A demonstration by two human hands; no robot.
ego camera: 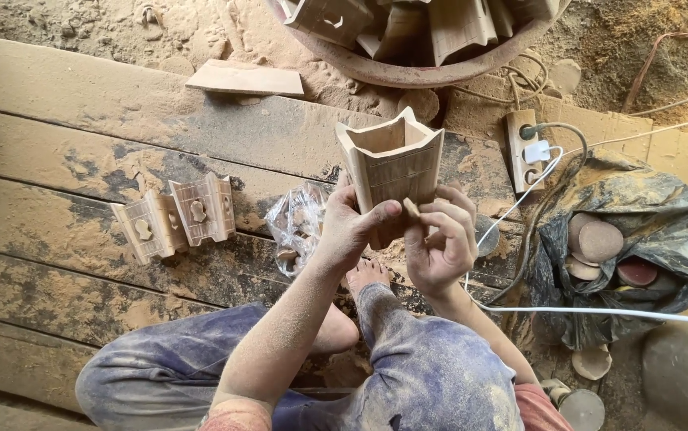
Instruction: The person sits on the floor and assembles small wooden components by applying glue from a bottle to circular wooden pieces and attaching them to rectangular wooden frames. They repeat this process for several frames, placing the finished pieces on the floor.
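Note:
A small open-topped wooden box (392, 164) with grooved sides is held up in front of me, its opening facing the camera. My left hand (352, 227) grips its lower left side, thumb across the front. My right hand (440, 239) is at the box's lower right, pinching a small wooden piece (412, 207) against it. Both arms are dusted with sawdust.
Two carved wooden panels (176, 217) lie on the dusty planks at left. A clear plastic bag (296, 227) sits below the box. A basin of wooden parts (408, 36) is at top. A power strip (526, 148) with white cable and a dark bag of sanding discs (615, 239) are at right.

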